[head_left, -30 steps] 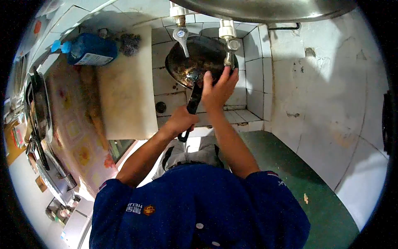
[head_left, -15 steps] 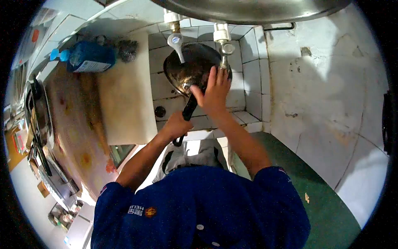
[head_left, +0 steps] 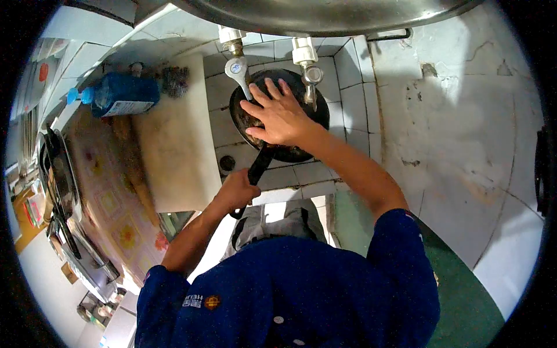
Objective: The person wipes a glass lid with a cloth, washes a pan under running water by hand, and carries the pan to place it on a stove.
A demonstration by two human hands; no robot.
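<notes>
A dark frying pan (head_left: pixel 304 148) is held in the tiled sink (head_left: pixel 313 173), under two taps. My left hand (head_left: pixel 237 190) is closed around its black handle (head_left: pixel 262 164). Spread fingers of my right hand (head_left: pixel 275 116) lie over the inside of the pan, and the hand hides much of the pan's surface. Whether the palm touches the metal I cannot tell. The grey lever of the left tap (head_left: pixel 237 69) ends close to my right fingertips. Over the pan's right side hangs the spout of the right tap (head_left: pixel 311 78).
Left of the sink is a pale ledge (head_left: pixel 174 139) with a blue bottle (head_left: pixel 125 94) and a dark scouring pad (head_left: pixel 174 81). A large metal vessel (head_left: pixel 331 17) overhangs the top. Pans (head_left: pixel 58 174) stand at far left. A tiled wall (head_left: pixel 452 145) rises on the right.
My right hand has moved left from the pan's right edge to over its middle, fingers spreading. The pan has turned to face up more. My left hand has shifted slightly left and down.
</notes>
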